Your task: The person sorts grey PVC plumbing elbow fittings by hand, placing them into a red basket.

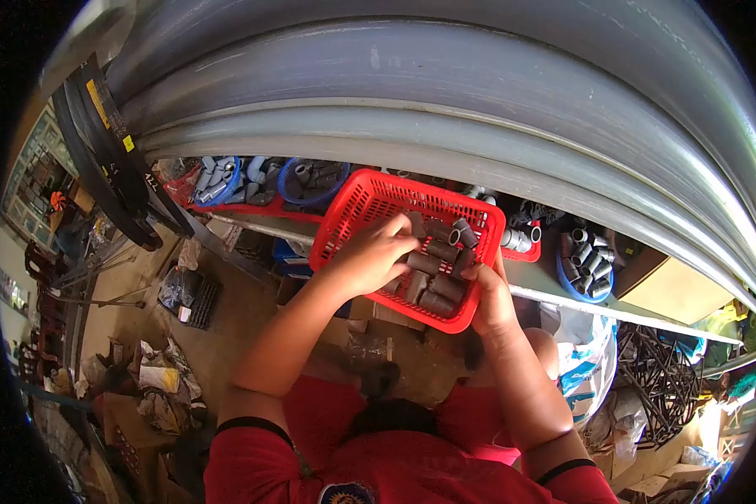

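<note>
A red plastic basket (349,220) with slotted sides is tilted in front of me, holding several grey pipe fittings (443,250), short couplings and elbows. My left hand (376,252) reaches over its near left side, fingers curled around a grey pipe fitting (416,223) that they partly hide. At the basket's right side, my right hand (494,301) grips the rim, the thumb over the edge near the fittings and the other fingers mostly hidden behind the wall.
Large grey pipes (412,63) run overhead across the view. Behind the basket, a shelf carries blue baskets of fittings (313,179), with another blue basket (586,267) at right beside a cardboard box (668,286). Black belts (113,151) hang at left. Clutter lies on the floor.
</note>
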### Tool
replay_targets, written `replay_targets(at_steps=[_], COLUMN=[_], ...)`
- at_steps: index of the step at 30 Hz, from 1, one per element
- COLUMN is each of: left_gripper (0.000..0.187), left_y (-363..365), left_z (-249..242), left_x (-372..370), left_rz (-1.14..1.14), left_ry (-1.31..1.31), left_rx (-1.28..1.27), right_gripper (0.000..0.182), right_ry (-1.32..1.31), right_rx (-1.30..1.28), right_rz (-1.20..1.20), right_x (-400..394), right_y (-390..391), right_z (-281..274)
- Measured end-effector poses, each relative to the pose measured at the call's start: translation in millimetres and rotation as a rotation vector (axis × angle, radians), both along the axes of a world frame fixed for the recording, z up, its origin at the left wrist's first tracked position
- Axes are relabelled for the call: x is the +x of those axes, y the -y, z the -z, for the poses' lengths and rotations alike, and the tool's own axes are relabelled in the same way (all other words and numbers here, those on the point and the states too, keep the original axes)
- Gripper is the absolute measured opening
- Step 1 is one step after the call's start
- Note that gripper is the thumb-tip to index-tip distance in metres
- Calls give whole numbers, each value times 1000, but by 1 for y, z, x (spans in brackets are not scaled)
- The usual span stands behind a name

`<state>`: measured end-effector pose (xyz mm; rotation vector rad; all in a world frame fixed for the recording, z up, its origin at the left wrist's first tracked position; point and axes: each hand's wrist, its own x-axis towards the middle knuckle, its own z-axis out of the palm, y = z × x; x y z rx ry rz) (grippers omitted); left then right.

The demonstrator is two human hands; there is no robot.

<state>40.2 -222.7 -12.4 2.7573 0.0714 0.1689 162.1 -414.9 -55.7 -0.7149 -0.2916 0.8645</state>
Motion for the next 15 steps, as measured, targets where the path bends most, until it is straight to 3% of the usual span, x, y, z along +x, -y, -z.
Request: replay_targets(at_steps=[5,7,9,11,12,15], left_gripper=[34,34,29,30,34,49], left_y=[-33,-48,-99,-133,-164,-278], left_z=[-19,-34,-16,-31,-24,32], left_x=[-9,-18,-21,-21,-24,-35], left_rz=[38,-192,-391,-391,-513,-818], left_ry=[341,276,428,646,685,624], left_rx=[-166,-508,-557,-302,-221,136], right_gripper=[71,69,67,66,66,67], right_ry=[-52,-47,-45,-50,-51,-51], right_rx=[23,9,1,-9,-20,-47], right_rz=[8,28,44,64,73,92], right_x=[7,4,3,3,3,3], right_y=[0,3,3,4,4,3], right_z=[6,-3,-10,-12,-10,-8])
